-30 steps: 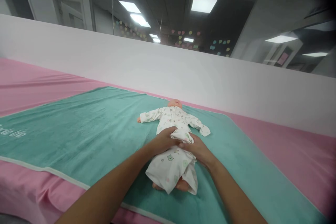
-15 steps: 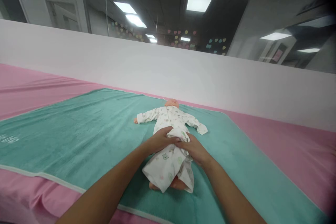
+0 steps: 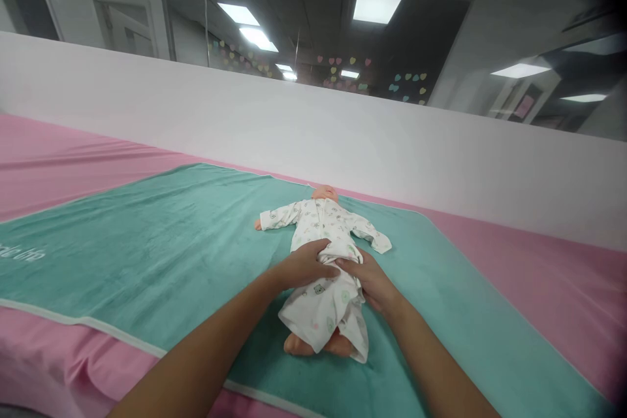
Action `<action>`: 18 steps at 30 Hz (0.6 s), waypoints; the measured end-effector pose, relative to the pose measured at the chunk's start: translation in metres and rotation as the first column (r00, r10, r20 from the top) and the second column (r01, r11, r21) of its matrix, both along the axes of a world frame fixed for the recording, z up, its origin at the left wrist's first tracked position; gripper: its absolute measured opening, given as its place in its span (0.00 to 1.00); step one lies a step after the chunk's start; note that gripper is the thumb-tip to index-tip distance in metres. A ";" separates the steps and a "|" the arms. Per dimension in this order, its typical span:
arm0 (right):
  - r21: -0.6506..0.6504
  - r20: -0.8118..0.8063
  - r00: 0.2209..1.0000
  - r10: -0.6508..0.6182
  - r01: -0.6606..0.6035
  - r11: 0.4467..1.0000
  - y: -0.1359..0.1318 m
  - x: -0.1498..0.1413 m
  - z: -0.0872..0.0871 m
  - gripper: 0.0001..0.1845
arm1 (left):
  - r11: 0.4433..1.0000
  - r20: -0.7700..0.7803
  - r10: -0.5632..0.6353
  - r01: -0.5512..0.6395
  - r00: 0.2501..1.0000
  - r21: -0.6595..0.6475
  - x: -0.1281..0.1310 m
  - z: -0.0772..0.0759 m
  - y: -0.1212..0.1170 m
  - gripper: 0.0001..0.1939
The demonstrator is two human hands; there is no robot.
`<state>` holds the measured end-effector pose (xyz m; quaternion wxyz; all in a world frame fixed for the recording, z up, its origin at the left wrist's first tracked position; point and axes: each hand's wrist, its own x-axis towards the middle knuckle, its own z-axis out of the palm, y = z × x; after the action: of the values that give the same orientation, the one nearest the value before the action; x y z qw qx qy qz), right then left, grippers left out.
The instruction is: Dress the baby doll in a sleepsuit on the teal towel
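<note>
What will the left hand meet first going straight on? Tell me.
The right hand: the left hand's fingertips, lying on the doll's printed sleepsuit, point straight at it, though they may already touch.

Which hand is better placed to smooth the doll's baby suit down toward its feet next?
Probably the right hand. It lies lower on the white printed baby suit, closer to the doll's bare feet, while the left hand rests higher, by the bunched cloth at the doll's middle.

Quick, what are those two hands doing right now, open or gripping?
Left hand: open, resting flat on the baby doll's gown.
Right hand: open, resting flat on the same gown.
</note>
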<state>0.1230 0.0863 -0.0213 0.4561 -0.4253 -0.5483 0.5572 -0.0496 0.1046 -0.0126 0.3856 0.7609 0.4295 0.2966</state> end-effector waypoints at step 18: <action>0.101 0.154 0.984 0.090 -0.106 0.989 0.003 0.005 -0.002 0.29 | 0.991 0.184 -0.130 0.131 0.974 0.007 0.003 -0.001 -0.003 0.17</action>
<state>0.1280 0.0895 -0.0231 0.4082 -0.4129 -0.6306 0.5151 -0.0464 0.1017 -0.0136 0.4444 0.7557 0.3419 0.3383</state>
